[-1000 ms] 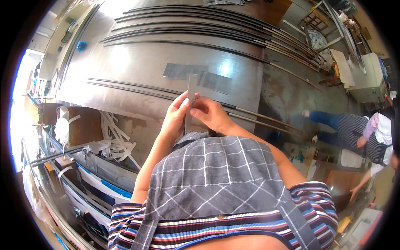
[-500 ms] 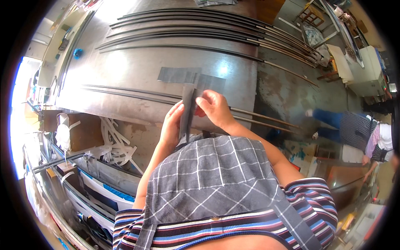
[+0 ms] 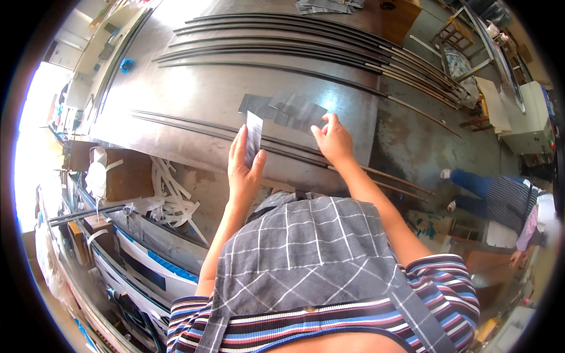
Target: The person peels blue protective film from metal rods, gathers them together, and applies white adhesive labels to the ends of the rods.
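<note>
My left hand point(image 3: 243, 175) grips a thin grey rectangular strip point(image 3: 253, 136) between thumb and fingers, standing on edge above the table, its face catching the light. To the right, my right hand point(image 3: 335, 143) hovers beside a group of thin grey sheets point(image 3: 297, 110) on the metal tabletop. Its thumb and forefinger are apart and nothing shows between them. Another dark grey sheet point(image 3: 254, 103) lies at the left of that group, partly overlapped. What the sheets are made of is unclear.
Several long dark rods point(image 3: 282, 52) lie across the table point(image 3: 194, 88) and overhang its right edge; two thinner rods point(image 3: 188, 125) run under my hands. More grey sheets point(image 3: 326, 6) are at the far edge. White strips point(image 3: 170, 188) pile at left. Another person point(image 3: 500, 194) stands right.
My hands have moved apart: the left keeps a strip, now turned with a bright face, and the right has gone right to the sheets. The view has shifted slightly.
</note>
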Available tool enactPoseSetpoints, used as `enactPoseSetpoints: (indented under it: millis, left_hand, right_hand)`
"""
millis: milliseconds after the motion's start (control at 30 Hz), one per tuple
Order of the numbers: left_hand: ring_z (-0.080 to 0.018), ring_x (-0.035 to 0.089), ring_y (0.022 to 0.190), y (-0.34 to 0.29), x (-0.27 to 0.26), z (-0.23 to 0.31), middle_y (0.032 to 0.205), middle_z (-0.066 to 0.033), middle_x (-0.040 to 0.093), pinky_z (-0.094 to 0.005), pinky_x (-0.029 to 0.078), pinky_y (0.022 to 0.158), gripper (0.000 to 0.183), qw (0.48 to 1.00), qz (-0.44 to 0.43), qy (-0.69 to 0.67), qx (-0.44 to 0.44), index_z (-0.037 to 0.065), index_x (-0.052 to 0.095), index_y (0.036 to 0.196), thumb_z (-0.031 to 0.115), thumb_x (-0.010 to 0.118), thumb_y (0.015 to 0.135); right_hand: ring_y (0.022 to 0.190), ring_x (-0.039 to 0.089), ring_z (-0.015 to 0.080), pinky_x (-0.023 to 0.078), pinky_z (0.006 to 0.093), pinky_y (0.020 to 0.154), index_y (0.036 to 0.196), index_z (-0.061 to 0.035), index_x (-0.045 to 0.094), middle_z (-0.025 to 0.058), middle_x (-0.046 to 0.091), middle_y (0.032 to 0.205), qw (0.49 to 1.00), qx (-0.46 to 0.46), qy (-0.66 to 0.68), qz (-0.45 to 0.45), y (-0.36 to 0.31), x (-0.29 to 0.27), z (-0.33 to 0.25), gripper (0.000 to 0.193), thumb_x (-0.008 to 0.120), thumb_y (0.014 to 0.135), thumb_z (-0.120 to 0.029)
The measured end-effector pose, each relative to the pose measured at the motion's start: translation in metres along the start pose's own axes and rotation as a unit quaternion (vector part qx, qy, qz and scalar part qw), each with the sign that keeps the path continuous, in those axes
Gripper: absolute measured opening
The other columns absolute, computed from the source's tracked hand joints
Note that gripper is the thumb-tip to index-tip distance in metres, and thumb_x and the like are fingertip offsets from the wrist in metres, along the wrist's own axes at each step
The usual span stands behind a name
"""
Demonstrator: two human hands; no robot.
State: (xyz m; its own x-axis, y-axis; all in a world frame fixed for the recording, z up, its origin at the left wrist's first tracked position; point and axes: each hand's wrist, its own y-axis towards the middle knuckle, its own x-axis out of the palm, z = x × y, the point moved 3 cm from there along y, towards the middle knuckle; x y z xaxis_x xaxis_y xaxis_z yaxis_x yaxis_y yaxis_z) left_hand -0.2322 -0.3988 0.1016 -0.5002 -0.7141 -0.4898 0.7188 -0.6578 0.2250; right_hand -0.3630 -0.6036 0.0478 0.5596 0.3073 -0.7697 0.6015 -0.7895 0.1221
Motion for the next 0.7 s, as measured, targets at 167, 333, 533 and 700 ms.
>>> enactPoseSetpoints:
  millis: [167,333,533,700]
  left_hand:
    - [-0.0187,0.038,0.13,-0.009,0.011,0.017,0.142,-0.0081,0.038,-0.0349,0.034,0.102,0.069,0.935,-0.18,-0.28,-0.124,0.011,0.02,0.15,0.015,0.054,0.09]
    - [-0.0203,0.037,0.13,-0.012,0.022,0.03,0.143,-0.0095,0.036,-0.0347,0.031,0.105,0.062,0.858,-0.228,-0.44,-0.138,0.009,0.022,0.149,0.025,0.046,0.094]
    - [-0.0221,0.04,0.127,-0.021,0.031,0.024,0.141,-0.0126,0.038,-0.0366,0.033,0.105,0.058,0.883,-0.194,-0.402,-0.144,0.007,0.024,0.148,0.043,0.029,0.101]
    - [-0.0223,0.047,0.121,-0.023,0.032,0.026,0.135,-0.0127,0.044,-0.0362,0.041,0.098,0.059,0.862,-0.205,-0.428,-0.181,0.006,0.027,0.145,0.045,0.024,0.102]
  right_hand:
    - [0.078,0.062,0.0108,0.051,0.0265,0.069,0.096,-0.0021,0.06,0.004,0.065,0.081,0.876,-0.061,0.453,-0.152,-0.016,-0.019,-0.088,0.028,0.07,0.087,-0.026]
    - [0.076,0.063,0.0107,0.052,0.0241,0.063,0.093,-0.0023,0.058,0.0037,0.066,0.081,0.884,-0.03,0.422,-0.2,-0.023,-0.034,-0.11,0.026,0.067,0.089,-0.027]
    - [0.073,0.064,0.0116,0.054,0.0252,0.063,0.098,-0.0038,0.055,0.005,0.063,0.082,0.772,0.029,0.587,-0.244,-0.031,-0.012,-0.102,0.023,0.06,0.094,-0.026]
    - [0.071,0.063,0.0111,0.054,0.0249,0.061,0.097,-0.0033,0.054,0.0048,0.063,0.081,0.722,0.083,0.629,-0.275,-0.03,-0.01,-0.094,0.026,0.059,0.094,-0.028]
